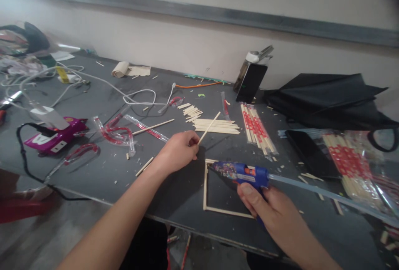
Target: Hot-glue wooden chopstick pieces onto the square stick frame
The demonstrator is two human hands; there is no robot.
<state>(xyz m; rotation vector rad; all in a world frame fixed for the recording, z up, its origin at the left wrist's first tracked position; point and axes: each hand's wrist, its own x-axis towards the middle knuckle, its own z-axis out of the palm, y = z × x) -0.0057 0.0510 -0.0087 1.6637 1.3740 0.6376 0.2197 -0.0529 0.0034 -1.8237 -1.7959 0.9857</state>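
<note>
My left hand [179, 151] pinches one end of a thin wooden stick [209, 127], which slants up and away to the right. In my right hand [268, 205] is a blue hot glue gun [240, 172], its fingers wrapped round the handle. The gun's nozzle is over the upper left corner of a frame of wooden sticks [205, 191] lying flat on the table; my right hand and the gun hide the frame's right part. A long clear glue stick [308, 189] trails from the gun's back. Just beyond my left hand lies a row of loose wooden sticks [216, 126].
Wrapped chopsticks [257, 128] and a dark phone [311, 153] lie to the right, near a black umbrella [324, 97]. Another phone [252, 82] leans upright at the back. A purple power strip [56, 137], white cable [109, 79] and torn wrappers [115, 132] occupy the left.
</note>
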